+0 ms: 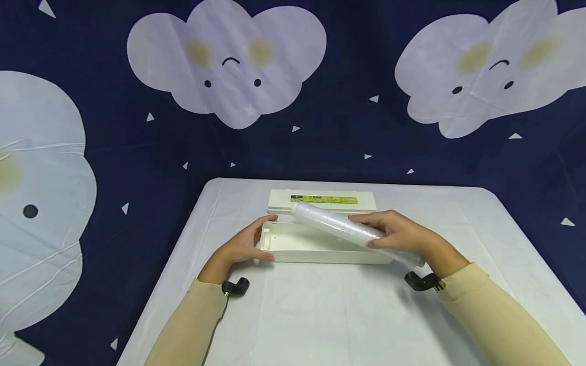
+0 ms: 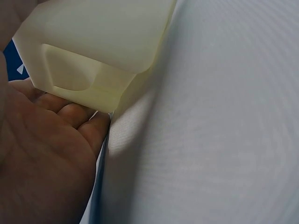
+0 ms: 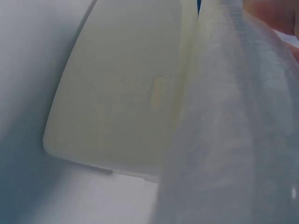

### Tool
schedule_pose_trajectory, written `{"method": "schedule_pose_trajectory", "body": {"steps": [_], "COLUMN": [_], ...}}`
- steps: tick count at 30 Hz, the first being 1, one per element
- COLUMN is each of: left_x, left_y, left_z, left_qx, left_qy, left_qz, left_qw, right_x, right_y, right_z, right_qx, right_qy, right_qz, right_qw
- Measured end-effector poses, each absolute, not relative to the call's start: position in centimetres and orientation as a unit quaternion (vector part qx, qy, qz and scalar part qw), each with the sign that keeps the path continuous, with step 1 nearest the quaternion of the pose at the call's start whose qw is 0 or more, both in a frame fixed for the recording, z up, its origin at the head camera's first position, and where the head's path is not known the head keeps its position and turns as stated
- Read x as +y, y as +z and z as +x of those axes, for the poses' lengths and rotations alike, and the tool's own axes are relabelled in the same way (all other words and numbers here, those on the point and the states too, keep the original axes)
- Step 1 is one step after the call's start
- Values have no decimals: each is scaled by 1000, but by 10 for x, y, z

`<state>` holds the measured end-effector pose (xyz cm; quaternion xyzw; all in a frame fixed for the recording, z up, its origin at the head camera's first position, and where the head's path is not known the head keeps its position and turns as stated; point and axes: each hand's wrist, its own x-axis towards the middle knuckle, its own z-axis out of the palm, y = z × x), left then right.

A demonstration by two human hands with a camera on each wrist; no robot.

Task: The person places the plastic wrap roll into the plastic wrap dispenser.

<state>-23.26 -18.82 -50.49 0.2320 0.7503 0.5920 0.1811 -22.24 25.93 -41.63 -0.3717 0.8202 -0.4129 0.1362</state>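
The box [image 1: 329, 257] sits on the white table [image 1: 320, 315], its long side toward the person, its top uncovered. Directly behind it lies the lid [image 1: 277, 202]. A dark blue cloth [image 1: 274, 152] with pale clouds and small triangles stands beyond the table. Each wrist carries a black device, the left one [image 1: 235, 287] and the right one [image 1: 421, 281], beside beige sleeves [image 1: 192, 320]. The film roll [image 1: 336, 224] slants across the box's opening, its left end raised near the lid and its right end past the front right corner; whether it touches the rim cannot be told. The left hand [image 1: 247, 244] grips the box's left end, thumb at the front, fingers behind. The right hand [image 1: 403, 234] grips the roll, thumb on the near side and fingers on the far side. The lid bears a yellow-green label [image 1: 322, 199], dark at its left; its lettering is too small to read. The roll hides the right part of the box's inside and some of the lid's front edge. In the right wrist view the film is blurred and cut off, and most of the right hand lies out of frame.
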Motion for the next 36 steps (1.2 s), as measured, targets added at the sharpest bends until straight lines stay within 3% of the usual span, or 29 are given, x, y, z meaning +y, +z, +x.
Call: {"method": "schedule_pose_trajectory", "body": {"steps": [23,36], "left_x": [-190,-190], "left_y": [-507,-508], "left_z": [-233,-233], "left_qx": [739,736], "left_qy": [603,606], "left_qz": [230,234], "left_qw": [191,191], "right_x": [235,224], "right_y": [-412,-414], "right_z": [-232,-239], "right_qx": [804,793], "right_qy": [-389,-374], "right_qz": [-399,-433], "right_qw": [205,208]}}
